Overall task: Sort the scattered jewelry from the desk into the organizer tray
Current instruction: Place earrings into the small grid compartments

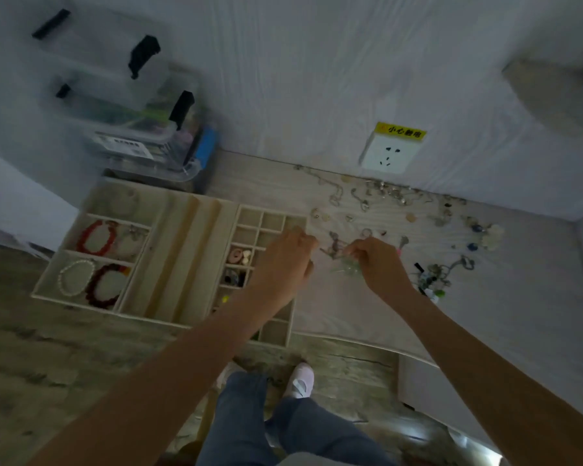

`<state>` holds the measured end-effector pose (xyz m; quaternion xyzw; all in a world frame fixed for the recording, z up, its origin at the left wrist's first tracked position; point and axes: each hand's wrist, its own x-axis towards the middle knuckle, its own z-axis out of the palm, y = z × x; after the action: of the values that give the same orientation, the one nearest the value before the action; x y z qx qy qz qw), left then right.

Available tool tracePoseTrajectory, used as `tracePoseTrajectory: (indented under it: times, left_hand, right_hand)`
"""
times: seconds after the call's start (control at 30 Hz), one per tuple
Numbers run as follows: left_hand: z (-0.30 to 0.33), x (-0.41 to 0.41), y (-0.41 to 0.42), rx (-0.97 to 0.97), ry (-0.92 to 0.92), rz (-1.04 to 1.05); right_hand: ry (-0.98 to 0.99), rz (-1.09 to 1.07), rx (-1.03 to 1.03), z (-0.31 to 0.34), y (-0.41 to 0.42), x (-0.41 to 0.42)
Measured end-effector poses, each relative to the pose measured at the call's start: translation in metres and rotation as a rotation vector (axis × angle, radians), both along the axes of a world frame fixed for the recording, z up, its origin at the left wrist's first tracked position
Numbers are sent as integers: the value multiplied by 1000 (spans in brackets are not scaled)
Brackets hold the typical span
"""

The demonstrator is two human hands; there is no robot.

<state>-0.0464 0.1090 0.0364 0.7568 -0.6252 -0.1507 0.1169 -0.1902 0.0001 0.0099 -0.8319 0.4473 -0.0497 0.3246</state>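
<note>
The organizer tray (169,250) serves as the landmark; it is a beige tray lying on the desk (350,314) with large compartments at its left end, long slots in its middle and a grid of small cells at its right end. Behind its left end stand two stacked clear plastic boxes (142,129) with black latches.

In the tray's left part four bracelets show: a red bracelet (96,238) in the middle compartment, a pale one beside it that is too dim to make out, and in the near compartment one white pearl bracelet (76,277) next to one dark red bracelet (106,285). The small cells at the tray's right end hold a few small pieces, among them a pink one (237,255); their count cannot be told.

Two hands work just right of the tray. The left hand (288,258) hovers over the tray's right edge, fingers curled, its fingertips pinched near a thin strand; what exactly it grips cannot be told. The right hand (379,264), further right, has its fingers curled and pinches a pale green beaded piece (347,267) above the desk.

Right of the tray, the scattered jewelry (401,210) lies spread over the desk to the wall, too many and too blurred to count. On the wall behind it sits one white socket (389,154) under a yellow label.
</note>
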Motion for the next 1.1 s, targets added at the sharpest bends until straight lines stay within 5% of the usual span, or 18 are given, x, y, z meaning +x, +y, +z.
tracePoseTrajectory:
  times: [0.37, 0.63, 0.93, 1.1]
  left_hand:
    - [-39, -60, -41, 160, -204, 25]
    - [-43, -60, -44, 185, -218, -24]
    - [3, -22, -30, -44, 481, 181]
    - [21, -1, -5, -52, 689, 285]
  right_hand:
    - [258, 109, 2, -13, -8, -14]
    - [249, 159, 51, -8, -11, -14]
    - [-505, -429, 716, 23, -6, -21]
    - [-630, -450, 1008, 45, 3, -15]
